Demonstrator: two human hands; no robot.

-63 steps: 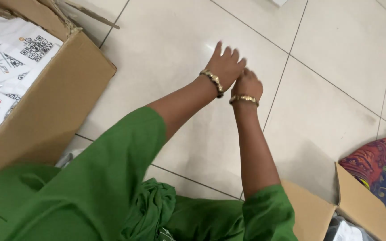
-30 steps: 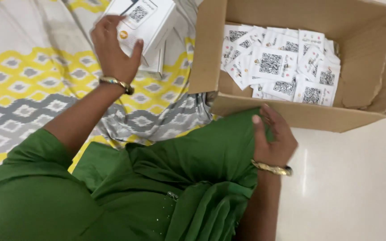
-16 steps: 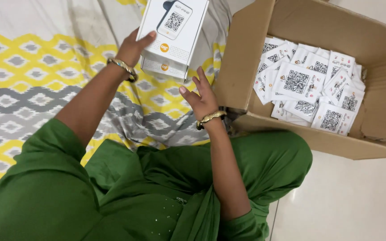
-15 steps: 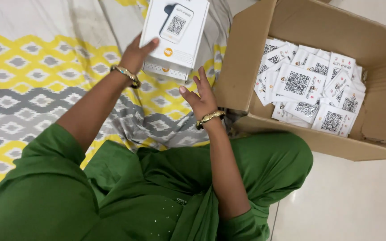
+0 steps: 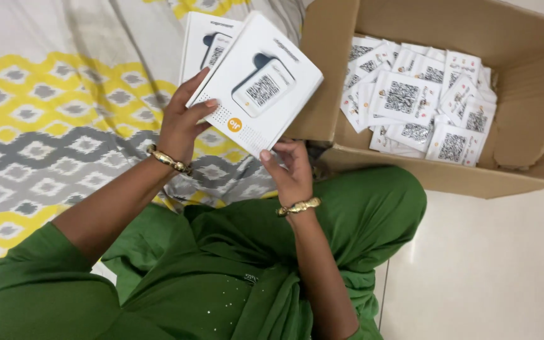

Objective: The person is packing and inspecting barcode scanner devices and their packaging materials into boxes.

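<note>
Head view: white box [image 5: 256,85] now lifted off the stack and tilted, nearer the body than half a second ago, its lower corner brought down toward the lap. Left hand [image 5: 181,126] clamped on the box's left edge, thumb across the printed face, fingers curled behind. Right hand [image 5: 293,170], open and apart from the box half a second ago, now closed on the box's lower corner, fingertips pinching the bottom edge. Gold bangle on each wrist. Second white box [image 5: 199,44] left lying flat on the patterned sheet [image 5: 45,126], partly covered by the held box, just left of the cardboard carton [image 5: 473,179]. Held box's right corner overlapping the carton's near left wall in the picture; whether touching, cannot tell. Carton open at the top, a layer of small white packets [image 5: 420,101] spread over its bottom, right wall torn and ragged. Left of the carton, the wide yellow and grey sheet. Below and right of the carton, pale floor tiles [image 5: 492,264]. Green clothing [image 5: 234,277] filling the space between the carton's near wall and the lower frame edge.
</note>
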